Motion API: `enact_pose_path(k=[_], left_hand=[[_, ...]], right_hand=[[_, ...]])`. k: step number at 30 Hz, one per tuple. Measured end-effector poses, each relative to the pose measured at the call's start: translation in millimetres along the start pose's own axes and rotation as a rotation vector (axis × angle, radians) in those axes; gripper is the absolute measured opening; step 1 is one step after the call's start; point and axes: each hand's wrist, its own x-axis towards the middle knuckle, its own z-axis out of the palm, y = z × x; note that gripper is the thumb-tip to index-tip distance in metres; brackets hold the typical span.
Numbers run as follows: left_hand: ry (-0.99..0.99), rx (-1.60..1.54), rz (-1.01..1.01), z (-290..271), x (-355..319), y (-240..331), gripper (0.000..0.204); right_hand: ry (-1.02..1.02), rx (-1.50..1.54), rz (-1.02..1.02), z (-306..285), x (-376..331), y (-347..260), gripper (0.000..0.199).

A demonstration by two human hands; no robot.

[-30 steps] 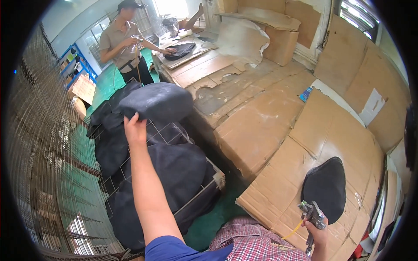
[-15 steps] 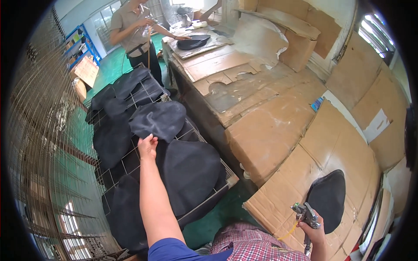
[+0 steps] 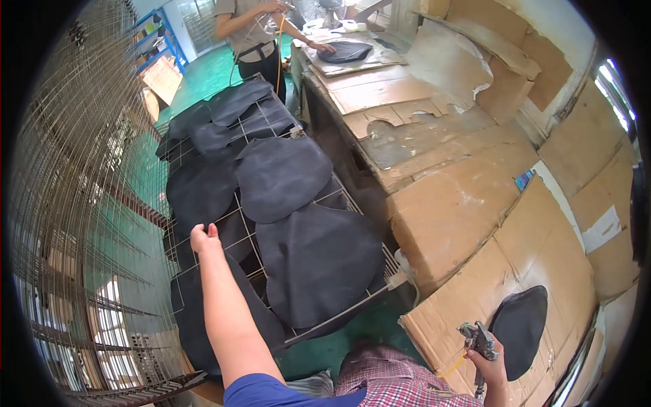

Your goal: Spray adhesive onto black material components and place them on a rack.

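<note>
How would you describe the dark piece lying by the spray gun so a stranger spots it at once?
Find the cardboard-covered bench on the person's right. At its near end, beside the right hand holding the spray gun, lies one dark oval piece, alone on cardboard, not on the wire rack.

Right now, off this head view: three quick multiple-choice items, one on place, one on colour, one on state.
1. Where is the left hand?
A. over the wire rack
B. on the cardboard bench
C. on the floor

2. What colour are the pieces on the rack?
A. white
B. dark
C. red

3. What does the right hand hold?
A. nothing
B. a box
C. a spray gun

Key: 1 A, it reaches over the rack's mesh; 2 B, all are dark grey to black; 3 C, fingers wrap the gun's grip.
</note>
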Motion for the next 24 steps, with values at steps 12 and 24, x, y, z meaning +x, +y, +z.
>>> enact_pose_path(k=[12, 24], left_hand=[[-0.279, 0.009, -0.260, -28, 71, 18, 0.055], [-0.345, 0.345, 0.503, -76, -46, 100, 0.027]], right_hand=[[-0.151, -0.238, -0.001, 32, 18, -7, 0.045], [-0.171, -0.202, 0.017, 37, 7, -3, 0.046]])
